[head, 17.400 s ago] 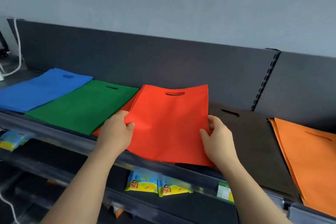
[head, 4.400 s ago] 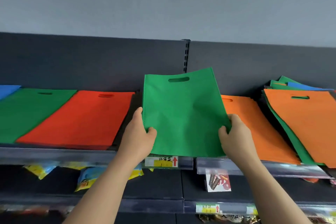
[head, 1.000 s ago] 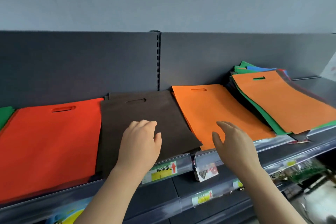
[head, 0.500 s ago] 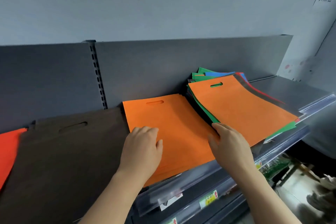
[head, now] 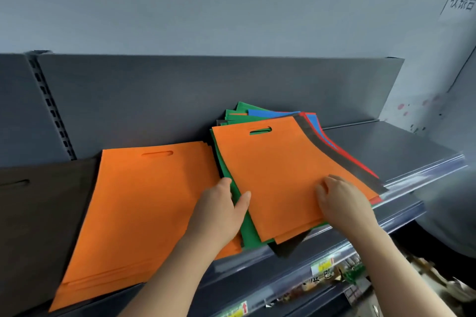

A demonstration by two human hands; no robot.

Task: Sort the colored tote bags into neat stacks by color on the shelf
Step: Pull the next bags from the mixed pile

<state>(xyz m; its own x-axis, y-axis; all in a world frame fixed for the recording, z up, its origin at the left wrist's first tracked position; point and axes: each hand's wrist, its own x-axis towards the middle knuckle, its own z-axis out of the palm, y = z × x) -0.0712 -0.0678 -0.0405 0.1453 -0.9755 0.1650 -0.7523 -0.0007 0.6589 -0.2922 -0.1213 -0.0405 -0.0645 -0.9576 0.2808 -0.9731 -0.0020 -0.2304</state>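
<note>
A mixed pile of tote bags lies at the right of the shelf, topped by an orange bag, with green, blue, red and dark edges showing under it. To its left lies a neat orange stack, then a dark brown stack. My left hand is at the top orange bag's left edge, thumb on top and fingers tucked beneath. My right hand rests on its lower right part with fingers curled on the fabric.
A dark back panel rises behind the bags, with a slotted upright at the left. The shelf's clear front rail carries price labels. Lower shelves hold packaged goods. A grey wall with a paper sign stands at the right.
The view has swung right. Both hands moved from the neat orange stack onto the mixed pile's top orange bag; my left hand now takes its left edge.
</note>
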